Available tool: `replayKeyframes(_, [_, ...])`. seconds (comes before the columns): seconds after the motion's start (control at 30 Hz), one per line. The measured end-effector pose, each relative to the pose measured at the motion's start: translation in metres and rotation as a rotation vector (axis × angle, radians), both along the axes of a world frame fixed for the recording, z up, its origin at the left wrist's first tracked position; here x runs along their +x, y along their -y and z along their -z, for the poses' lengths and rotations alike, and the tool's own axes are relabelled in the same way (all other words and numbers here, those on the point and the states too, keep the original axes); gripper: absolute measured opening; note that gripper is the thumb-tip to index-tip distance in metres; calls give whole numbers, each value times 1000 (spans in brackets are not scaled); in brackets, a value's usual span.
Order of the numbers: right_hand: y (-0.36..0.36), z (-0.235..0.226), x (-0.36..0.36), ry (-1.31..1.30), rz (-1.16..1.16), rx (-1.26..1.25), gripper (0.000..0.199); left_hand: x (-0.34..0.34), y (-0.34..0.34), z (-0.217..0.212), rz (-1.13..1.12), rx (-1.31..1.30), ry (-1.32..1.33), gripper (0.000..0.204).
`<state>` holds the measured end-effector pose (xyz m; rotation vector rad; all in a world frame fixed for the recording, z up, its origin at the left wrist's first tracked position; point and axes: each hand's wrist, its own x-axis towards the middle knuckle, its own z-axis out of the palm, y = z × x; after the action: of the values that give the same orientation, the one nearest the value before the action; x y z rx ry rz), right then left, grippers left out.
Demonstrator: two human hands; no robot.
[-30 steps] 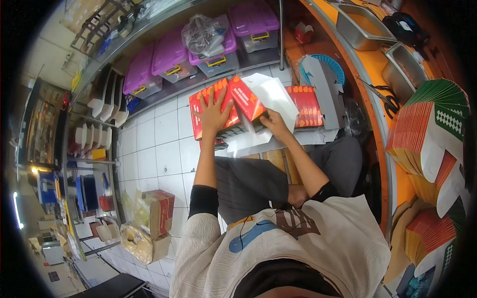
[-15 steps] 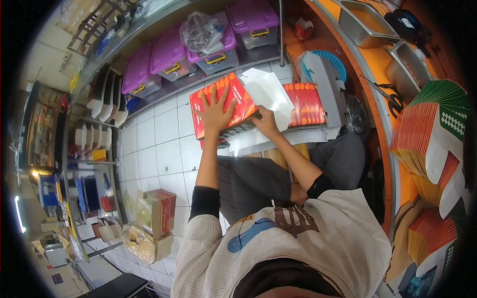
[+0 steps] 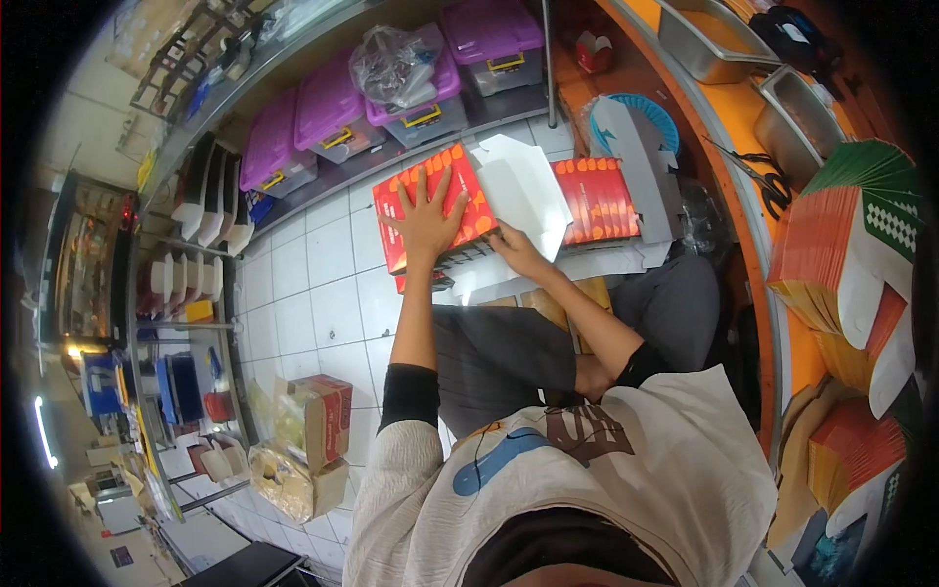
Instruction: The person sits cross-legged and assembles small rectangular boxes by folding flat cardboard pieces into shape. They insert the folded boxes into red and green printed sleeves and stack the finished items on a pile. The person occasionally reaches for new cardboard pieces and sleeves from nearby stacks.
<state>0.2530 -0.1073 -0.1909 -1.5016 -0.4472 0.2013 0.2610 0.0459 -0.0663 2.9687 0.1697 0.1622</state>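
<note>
My left hand (image 3: 427, 227) lies flat with spread fingers on top of a red cardboard food box (image 3: 473, 192) with orange shapes. The box seems to sit on a stack whose dark, layered side shows below. My right hand (image 3: 521, 251) is closed at the box's near right corner, thumb and fingers at the edge; the fingertips are partly hidden. A white cardboard flap or sheet (image 3: 520, 186) extends from the box's right side. To its right lies a row of overlapping red folded boxes (image 3: 599, 201).
Purple-lidded storage bins (image 3: 333, 115) line a low shelf at the back. A grey cardboard piece (image 3: 653, 186) and blue basket (image 3: 667, 127) stand right of the boxes. Scissors (image 3: 775, 192), metal pans (image 3: 719, 44) and stacked folded cartons (image 3: 831, 259) are on the orange counter. An opened carton (image 3: 335, 416) sits on the left floor.
My right hand has shifted slightly down and left along the box's corner, its fingers stretching more toward the edge. My left hand stays flat on the box. The view has shifted slightly.
</note>
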Motion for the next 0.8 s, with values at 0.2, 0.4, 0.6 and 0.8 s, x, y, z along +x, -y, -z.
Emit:
replayKeyframes(0.2, [-1, -24, -6, 11, -109, -62, 42, 0, -3, -3, -21, -5, -26, 62])
replayKeyframes(0.4, [3, -43, -16, 132, 18, -59, 39, 0, 4, -6, -24, 25, -39, 61])
replayKeyframes(0.6, [-9, -46, -7, 81, 52, -127, 30, 0, -7, -4, -3, -40, -5, 63])
replayKeyframes(0.8, [-13, -16, -2, 79, 187, -94, 34, 0, 2, -7, 18, -6, 0, 65])
